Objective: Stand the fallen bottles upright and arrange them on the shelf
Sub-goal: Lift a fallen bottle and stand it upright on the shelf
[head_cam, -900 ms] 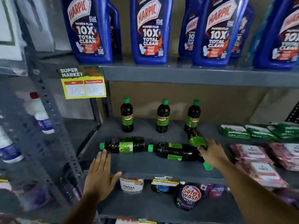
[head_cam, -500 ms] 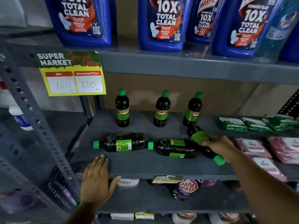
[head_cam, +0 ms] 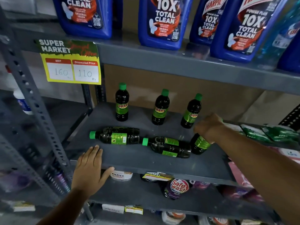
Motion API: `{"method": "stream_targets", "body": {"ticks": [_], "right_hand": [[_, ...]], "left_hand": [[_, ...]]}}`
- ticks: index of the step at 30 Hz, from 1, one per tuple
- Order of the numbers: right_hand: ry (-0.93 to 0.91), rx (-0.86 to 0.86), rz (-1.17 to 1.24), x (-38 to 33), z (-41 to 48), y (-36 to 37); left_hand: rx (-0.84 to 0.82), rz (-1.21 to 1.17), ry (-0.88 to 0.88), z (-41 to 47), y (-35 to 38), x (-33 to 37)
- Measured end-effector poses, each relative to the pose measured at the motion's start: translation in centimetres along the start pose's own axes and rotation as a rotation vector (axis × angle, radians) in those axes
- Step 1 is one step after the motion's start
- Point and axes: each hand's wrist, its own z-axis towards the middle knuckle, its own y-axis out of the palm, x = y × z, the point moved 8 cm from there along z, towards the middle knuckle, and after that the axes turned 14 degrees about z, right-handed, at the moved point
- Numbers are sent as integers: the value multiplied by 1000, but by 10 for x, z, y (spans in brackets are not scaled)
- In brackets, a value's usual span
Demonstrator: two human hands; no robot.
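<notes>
Blue Harpic cleaner jugs line the top shelf from eleven to one o'clock, labelled "10X Total Clean". A yellow price tag hangs at ten o'clock, headed "Super Market", showing 160 and 110. Green packets lie at three o'clock, with pink packs just below them. At six o'clock a purple Safewash pouch sits beside a white Fitfizz tub. A white bottle stands at nine o'clock.

The shelf was grey painted metal, matt and smooth, its upright post perforated metal. The dark bottles were glossy plastic with shiny green labels and smooth green caps. The price tag looked like paper. Behind stood a matt brown cardboard backing.
</notes>
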Motion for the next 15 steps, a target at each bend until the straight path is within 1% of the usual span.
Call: {"method": "stream_targets", "body": {"ticks": [2, 4, 5, 6, 7, 8, 10, 11, 12, 13, 14, 15], "right_hand": [[-54, 30, 0, 1, 8, 9], [-200, 173, -1, -5, 12, 1], [-245, 174, -49, -7, 6, -3], [-264, 213, -60, -7, -1, -12], [-264, 314, 56, -2, -7, -22], [-242, 429, 258, 9, -14, -34], [-164, 786, 818, 43, -34, -46], [-106, 937, 1073, 59, -43, -37], [-42, 1022, 1345, 71, -51, -17], [5, 1032, 1614, 75, -52, 6], [26, 975, 1856, 75, -45, 31], [33, 854, 2012, 71, -35, 55]], "left_hand": [[-11, 2, -14, -2, 0, 1], [-19, 14, -18, -4, -1, 2], [-20, 18, -16, -4, -2, 3], [-24, 20, -16, -4, -3, 2], [-27, 22, -15, -4, -3, 2], [-30, 22, -16, -4, -4, 1], [-36, 21, -20, -5, -4, 2], [-36, 18, -27, -5, -3, 2], [-35, 13, -33, -6, -3, 2], [-33, 8, -39, -6, -2, 2], [-31, 2, -43, -6, -2, 2], [-31, -3, -42, -6, -2, 2]]}}
